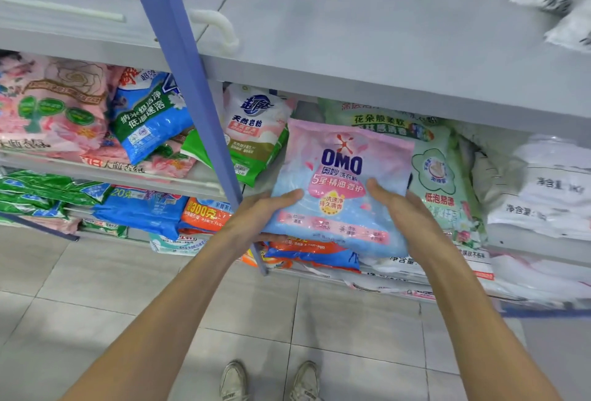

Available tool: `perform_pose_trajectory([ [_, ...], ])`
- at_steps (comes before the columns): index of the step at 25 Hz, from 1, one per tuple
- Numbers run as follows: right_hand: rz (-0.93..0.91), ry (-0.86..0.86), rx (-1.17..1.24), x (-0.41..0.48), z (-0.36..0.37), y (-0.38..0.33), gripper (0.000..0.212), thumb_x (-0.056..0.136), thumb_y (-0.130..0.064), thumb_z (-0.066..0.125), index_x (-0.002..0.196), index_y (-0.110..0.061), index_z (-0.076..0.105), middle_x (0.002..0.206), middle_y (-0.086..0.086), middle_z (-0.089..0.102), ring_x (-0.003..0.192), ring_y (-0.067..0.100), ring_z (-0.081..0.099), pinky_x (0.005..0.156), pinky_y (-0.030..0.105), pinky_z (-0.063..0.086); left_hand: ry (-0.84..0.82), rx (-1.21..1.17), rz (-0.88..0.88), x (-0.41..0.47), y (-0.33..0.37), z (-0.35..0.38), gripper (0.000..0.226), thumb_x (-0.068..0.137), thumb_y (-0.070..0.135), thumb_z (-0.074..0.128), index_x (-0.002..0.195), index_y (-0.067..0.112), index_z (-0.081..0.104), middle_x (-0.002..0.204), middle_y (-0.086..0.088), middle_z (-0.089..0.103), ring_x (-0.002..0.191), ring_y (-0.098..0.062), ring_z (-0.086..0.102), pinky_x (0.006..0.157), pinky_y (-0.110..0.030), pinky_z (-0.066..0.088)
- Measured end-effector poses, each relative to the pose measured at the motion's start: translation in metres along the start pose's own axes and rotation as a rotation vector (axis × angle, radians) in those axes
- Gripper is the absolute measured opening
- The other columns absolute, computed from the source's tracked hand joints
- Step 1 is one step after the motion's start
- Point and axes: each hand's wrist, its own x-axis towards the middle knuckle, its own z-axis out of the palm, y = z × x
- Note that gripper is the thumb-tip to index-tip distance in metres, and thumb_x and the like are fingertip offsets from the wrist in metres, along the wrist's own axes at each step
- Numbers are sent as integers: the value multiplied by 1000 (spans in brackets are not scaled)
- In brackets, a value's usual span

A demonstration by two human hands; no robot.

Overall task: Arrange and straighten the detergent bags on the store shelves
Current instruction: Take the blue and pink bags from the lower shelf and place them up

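Pink-and-blue plastic OMO detergent bag [343, 183] being gripped by left hand [260, 218] and right hand [404, 215], placing step; next needs squaring toward 12 o'clock on the grey metal shelf [524, 242].

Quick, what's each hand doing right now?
The left hand grips the pink-and-blue OMO detergent bag at its lower left edge.
The right hand grips the same bag's right side.

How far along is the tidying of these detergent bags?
Early, it seems; little looks finished. In hand: the left hand and right hand grip the OMO bag by its lower half. Left: the blue bag and green-and-white bag lie askew, and the orange bag below sits in a heap.
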Motion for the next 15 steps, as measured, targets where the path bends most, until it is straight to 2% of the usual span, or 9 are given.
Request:
perform_pose_trajectory([
  [2,-21,-40,-13,-4,4,7,34,81,-64,76,85,-37,56,84,-29,58,74,-7,53,85,27,40,-76,-69,22,-9,-5,-7,46,73,37,87,116,25,77,115,-7,78,99,-26,77,77,-42,64],
  [3,-30,-57,-13,-7,5,13,26,84,-59,76,84,-37,63,82,-30,65,71,-4,61,79,23,45,-129,-108,19,-16,-9,-10,48,73,26,87,119,21,76,119,-11,76,103,-30,75,80,-44,64],
  [5,-59,-97,58,-25,9,22,12,89,-50,75,84,-40,78,89,-18,80,75,3,76,63,21,55,-191,-176,-11,-37,-20,-13,63,69,7,82,130,9,65,129,-17,71,116,-37,69,96,-52,58],
  [7,-64,-149,150,-46,11,31,9,89,-46,74,89,-41,81,97,-7,82,86,12,79,65,25,60,-205,-207,-24,-59,-28,-14,76,65,-4,76,137,1,54,135,-22,65,117,-38,67,97,-51,56],
  [9,-45,-184,216,-68,10,37,23,81,-46,74,96,-29,81,103,5,81,91,23,79,72,34,63,-239,-237,-22,-80,-31,-15,83,60,-4,81,138,0,54,131,-22,68,110,-35,70,89,-46,61],
  [12,-22,-189,291,-101,3,35,43,77,-41,76,110,-15,74,103,12,81,89,28,79,65,35,63,-294,-346,-23,-108,-29,-10,93,44,23,102,128,7,64,120,-15,75,101,-28,75,79,-40,64],
  [15,-92,-186,333,-131,-7,23,44,76,-38,77,110,-10,75,102,12,81,86,27,79,64,33,63,-290,-257,36,-137,-11,6,63,67,28,90,125,16,68,121,-13,75,105,-28,75,79,-37,63],
])
